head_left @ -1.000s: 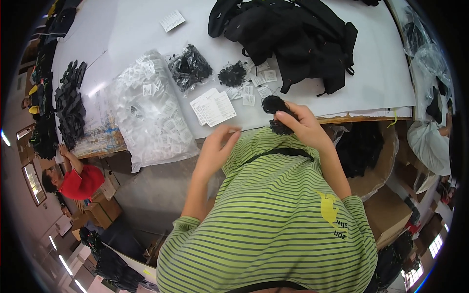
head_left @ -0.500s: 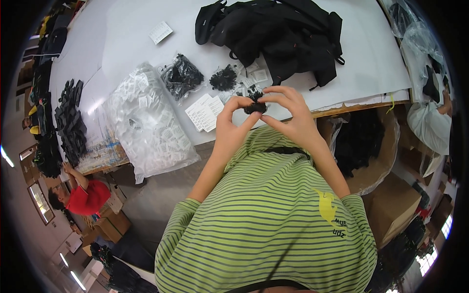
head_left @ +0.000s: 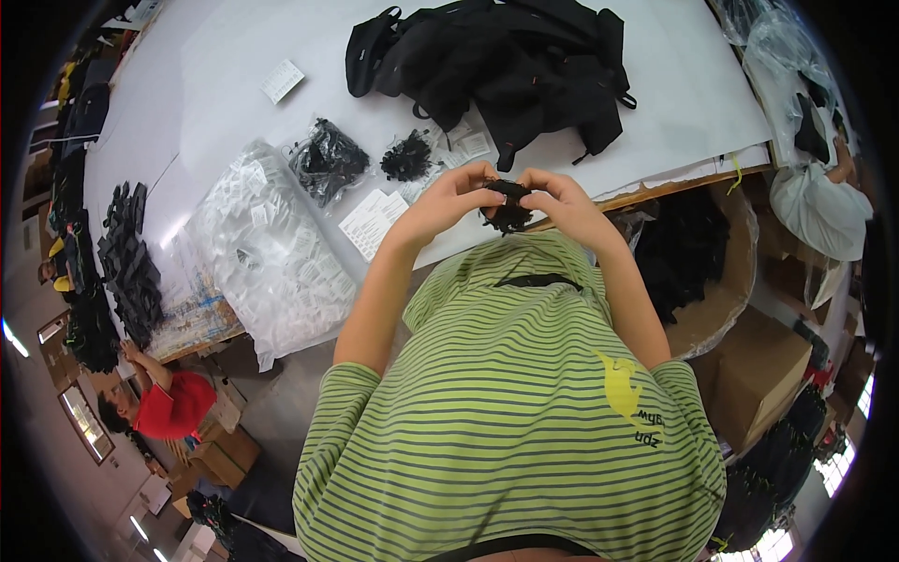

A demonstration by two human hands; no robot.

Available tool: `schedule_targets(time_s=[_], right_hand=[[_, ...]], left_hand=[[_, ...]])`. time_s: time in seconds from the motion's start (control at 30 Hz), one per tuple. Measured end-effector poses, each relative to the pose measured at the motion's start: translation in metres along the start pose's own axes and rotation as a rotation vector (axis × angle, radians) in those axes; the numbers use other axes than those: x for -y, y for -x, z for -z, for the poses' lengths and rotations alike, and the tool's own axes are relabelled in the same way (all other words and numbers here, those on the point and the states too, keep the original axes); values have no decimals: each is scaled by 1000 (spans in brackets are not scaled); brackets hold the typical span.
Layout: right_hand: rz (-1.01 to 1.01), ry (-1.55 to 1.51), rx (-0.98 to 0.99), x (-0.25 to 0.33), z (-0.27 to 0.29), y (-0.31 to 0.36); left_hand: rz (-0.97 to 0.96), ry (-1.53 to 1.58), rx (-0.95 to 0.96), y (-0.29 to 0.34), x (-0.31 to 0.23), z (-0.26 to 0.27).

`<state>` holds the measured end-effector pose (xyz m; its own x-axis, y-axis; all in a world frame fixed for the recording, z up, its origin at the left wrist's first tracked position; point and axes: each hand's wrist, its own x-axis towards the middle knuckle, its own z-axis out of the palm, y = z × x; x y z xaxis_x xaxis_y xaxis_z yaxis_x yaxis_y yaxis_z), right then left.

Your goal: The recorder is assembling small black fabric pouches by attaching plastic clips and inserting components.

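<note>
Between both hands, close to the table's near edge, is a small bundle of thin black cords (head_left: 508,215), its frayed-looking strands hanging toward me. My left hand (head_left: 448,204) pinches it from the left, thumb across the top. From the other side my right hand (head_left: 567,202) grips it with thumb and fingers. The fingers partly cover the bundle. A similar black cord bundle (head_left: 406,156) lies on the table beyond my left hand, beside small clear packets (head_left: 462,148). Printed white cards (head_left: 371,223) lie left of my left hand.
Left on the table (head_left: 215,84) are a big clear bag of white tags (head_left: 267,258), a smaller bag of black cords (head_left: 330,161) and black strips (head_left: 128,267). Black strapped fabric goods (head_left: 515,80) lie at the back. A lined carton (head_left: 730,300) stands right; a red-shirted person (head_left: 185,405) works left.
Both hands have turned the cord bundle, so its loose strands now point toward me instead of away. My fingers have closed further over it. The whole view has shifted slightly.
</note>
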<state>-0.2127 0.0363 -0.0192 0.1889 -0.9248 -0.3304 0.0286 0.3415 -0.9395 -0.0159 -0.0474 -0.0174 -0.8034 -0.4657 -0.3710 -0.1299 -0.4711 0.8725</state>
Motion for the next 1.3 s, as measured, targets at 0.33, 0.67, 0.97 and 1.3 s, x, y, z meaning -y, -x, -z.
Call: schedule_targets(time_s=[0.33,0.67,0.97,1.3], right_hand=[[-118,194,-33,-23,23,1],[28,815,-365,-49,41,-8],[312,1323,-506,-98,72,-22],[296,1072,-336,-105,29,-46]], left_hand=[[3,-68,90,-37,8,-14],[-100,-566,-148,-68,55,-14],[-97,-919,-360,-76,119,-11],[-34,-798,-789,-9,76,96]])
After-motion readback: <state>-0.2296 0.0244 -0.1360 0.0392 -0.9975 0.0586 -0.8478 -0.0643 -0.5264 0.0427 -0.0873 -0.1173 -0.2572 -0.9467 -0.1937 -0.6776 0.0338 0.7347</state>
